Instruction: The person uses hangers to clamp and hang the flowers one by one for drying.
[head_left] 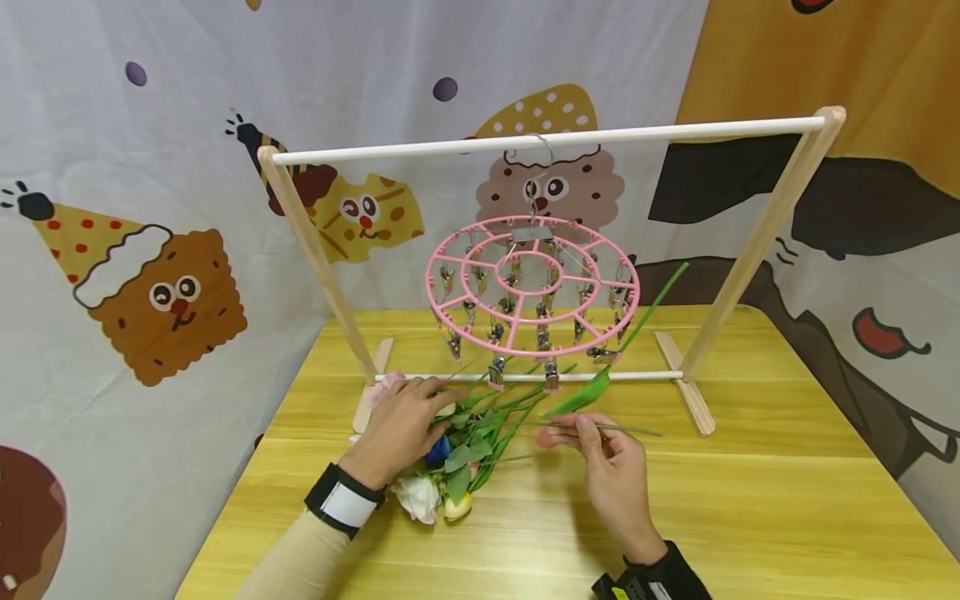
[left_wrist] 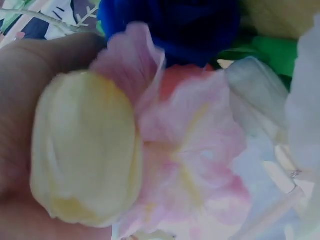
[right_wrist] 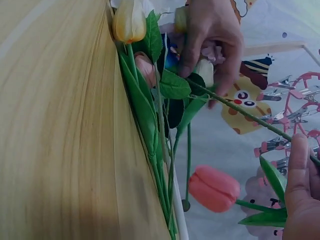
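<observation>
My left hand [head_left: 401, 429] reaches over a heap of artificial flowers, its thumb and fingers curled round some of them. Beside its palm is a cream tulip [left_wrist: 87, 150], with pink petals [left_wrist: 190, 150] and a blue rose [left_wrist: 170, 30] close by. Thumb and fingers of my right hand [head_left: 618, 479] pinch a thin green stem [right_wrist: 245, 113] that runs across to the leaves by my left hand. A pink tulip [right_wrist: 214, 189] juts from beside the right hand; its grip is partly hidden. That tulip's green stem [head_left: 654, 307] slants up to the right.
A pink round clip hanger [head_left: 517, 350] with several metal clips hangs from the white rod [head_left: 420, 150] of a wooden stand [head_left: 772, 225]. Behind the wooden table [head_left: 750, 508] is a cartoon-print cloth [head_left: 420, 50]. A white rose [head_left: 417, 497] lies nearest the front.
</observation>
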